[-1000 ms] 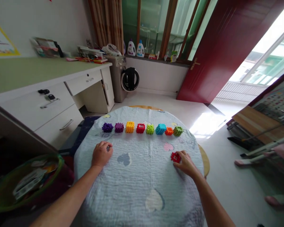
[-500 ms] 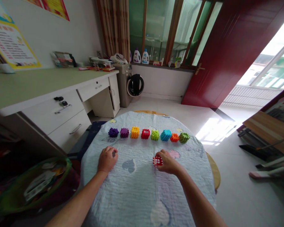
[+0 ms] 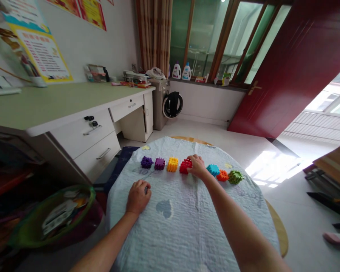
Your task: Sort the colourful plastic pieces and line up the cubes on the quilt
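Observation:
A row of small interlocking toy blocks lies across the cloth. My right hand [image 3: 197, 165] reaches over the row, its fingers closed at the red block [image 3: 184, 166]. The red lattice piece in that hand is against or on the red block; I cannot tell where one ends. The light green block is hidden behind this hand. My left hand [image 3: 138, 194] rests on the cloth with curled fingers, and a small dark patch shows between them. To the left sit the yellow block [image 3: 172, 164], the magenta-purple block [image 3: 159, 164] and the dark purple block [image 3: 146, 162].
Right of my hand are a blue block [image 3: 213, 169], an orange block [image 3: 222, 175] and an olive green block [image 3: 236, 177]. The round table wears a pale blue cloth [image 3: 170, 241]. A green basket [image 3: 19, 238] stands left of it, near a white desk [image 3: 82, 147].
My right hand has moved forward with the red lattice piece, from the cloth to the red block in the row. The left hand stays resting on the cloth. The view has shifted.

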